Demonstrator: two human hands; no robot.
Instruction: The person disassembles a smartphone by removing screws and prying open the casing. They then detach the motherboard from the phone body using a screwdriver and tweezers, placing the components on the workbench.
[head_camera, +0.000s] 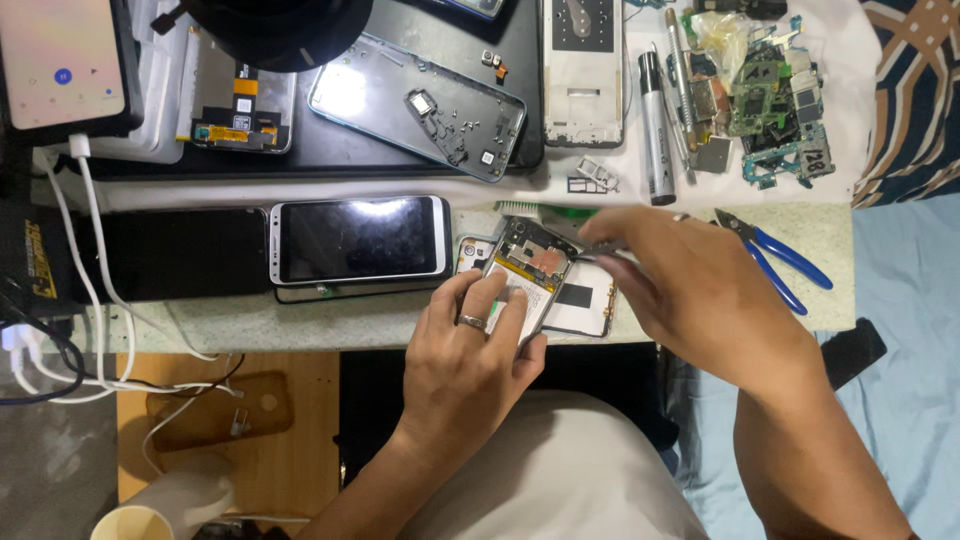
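An opened phone (535, 262) with its back off lies on the speckled bench top (300, 320), battery and board showing. My left hand (475, 345), with a ring on one finger, rests on the phone's near end and holds it down. My right hand (690, 290) reaches in from the right and pinches metal tweezers (598, 247), whose tips point at the phone's upper part. A white phone (360, 240) with a dark screen lies just left of the opened one.
Blue-handled cutters (775, 258) lie to the right. Behind are a black mat (430, 80) with a phone frame (420, 105), a white frame (583, 70), circuit boards (770, 100) and a grey pen-shaped tool (655, 130). White cables (90, 260) run at the left.
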